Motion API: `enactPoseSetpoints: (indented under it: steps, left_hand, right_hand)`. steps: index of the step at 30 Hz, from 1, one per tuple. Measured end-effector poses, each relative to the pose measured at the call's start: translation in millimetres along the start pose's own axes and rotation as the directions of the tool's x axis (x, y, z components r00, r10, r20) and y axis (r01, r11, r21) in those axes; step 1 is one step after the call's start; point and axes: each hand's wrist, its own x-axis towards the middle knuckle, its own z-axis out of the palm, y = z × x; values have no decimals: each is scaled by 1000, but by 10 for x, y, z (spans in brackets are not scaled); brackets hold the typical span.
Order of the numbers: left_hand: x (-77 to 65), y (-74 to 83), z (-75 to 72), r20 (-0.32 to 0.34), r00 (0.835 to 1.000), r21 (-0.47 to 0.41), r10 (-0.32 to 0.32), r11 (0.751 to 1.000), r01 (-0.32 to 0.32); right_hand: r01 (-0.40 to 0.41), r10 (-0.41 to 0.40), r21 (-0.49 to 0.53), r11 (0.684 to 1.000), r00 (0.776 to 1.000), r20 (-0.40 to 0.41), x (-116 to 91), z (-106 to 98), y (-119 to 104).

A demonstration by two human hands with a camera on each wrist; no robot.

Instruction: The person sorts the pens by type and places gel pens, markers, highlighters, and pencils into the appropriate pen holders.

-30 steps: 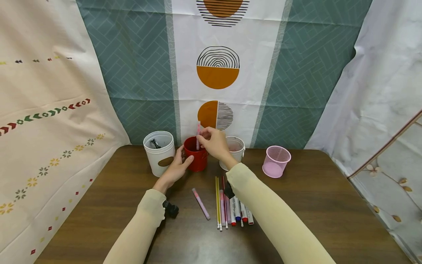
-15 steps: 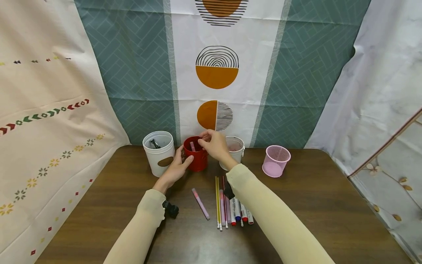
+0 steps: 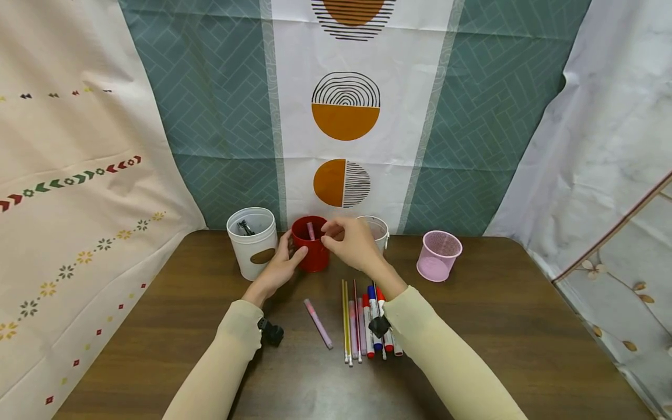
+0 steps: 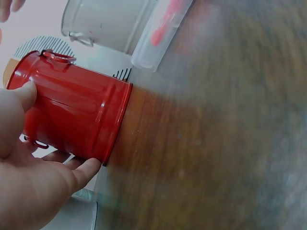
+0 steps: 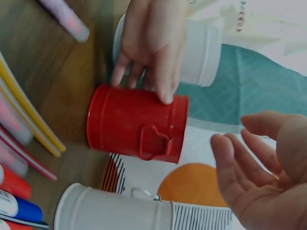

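A small red metal bucket (image 3: 316,256) with side handles stands near the back of the table. My left hand (image 3: 278,265) grips its left side, thumb to the front, as the left wrist view shows with the bucket (image 4: 72,105). Inside the bucket leans a pink pen (image 3: 310,231), its upper end visible. Just right of the rim hovers my right hand (image 3: 353,244), its fingers loosely bent; in the right wrist view this hand (image 5: 264,172) holds nothing. Another pink pen (image 3: 318,324) lies alone on the table in front.
White containers flank the bucket: a tall cup (image 3: 249,256) holding dark items at left, a bucket (image 3: 377,227) partly behind my right hand. Farther right stands a pink mesh cup (image 3: 438,262). Yellow pencils (image 3: 346,324), pink pens and several markers (image 3: 370,332) lie below my right wrist.
The pink pen in my right hand went down into the red bucket and was let go. My right hand then drew back to the right. My left hand stayed on the bucket.
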Motion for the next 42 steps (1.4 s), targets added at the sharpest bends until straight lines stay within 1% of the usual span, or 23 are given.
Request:
enactPoseSetpoints:
  steps: [6,10,14,16,20,23,27,29,32,36,39,42]
  left_hand:
    - [-8,3,1,-2,1000,6,-1,1000,1]
    - [-5,-3,0,2,1000,-2,-3,1000,3]
    - [0,5,-3,10,1000,-23,-16,1000,16]
    - [-9,41,-8,19,1000,-32,-23,999,24]
    - [-86,214,-18,33,999,-45,-34,998,35]
    - [-152,328,-18,40,998,-48,-42,998,44]
    - [-189,366,-10,37,999,-54,-39,998,41]
    - [-187,365,-8,36,999,-59,-33,998,35]
    - [-112,217,-1,21,1000,-49,-23,998,24]
    - [-15,36,6,9,1000,-14,-13,1000,13]
    - [-11,43,0,11,1000,-3,-8,1000,8]
    - [-16,70,-10,17,1000,-13,-16,1000,16]
  right_hand:
    - [-24,24,-7,1000,1000,9,-278,5,-18]
    - [-38,38,22,999,999,6,-425,38,-12]
    - [-55,54,44,998,998,23,-546,71,-17]
    - [-64,62,52,997,997,35,-590,83,-24]
    - [-68,66,45,997,997,44,-633,118,-27]
    - [-59,58,4,998,997,53,-659,157,-36]
    - [-16,25,-73,997,993,119,-719,220,-90]
    - [-1,17,-99,995,986,164,-748,258,-126]
    - [-4,29,-121,993,978,208,-775,331,-138]
    - [-41,86,-173,984,962,258,-811,428,-120]
    - [-71,128,-198,978,947,296,-840,487,-122]
    - [-89,157,-215,973,933,323,-861,541,-128]
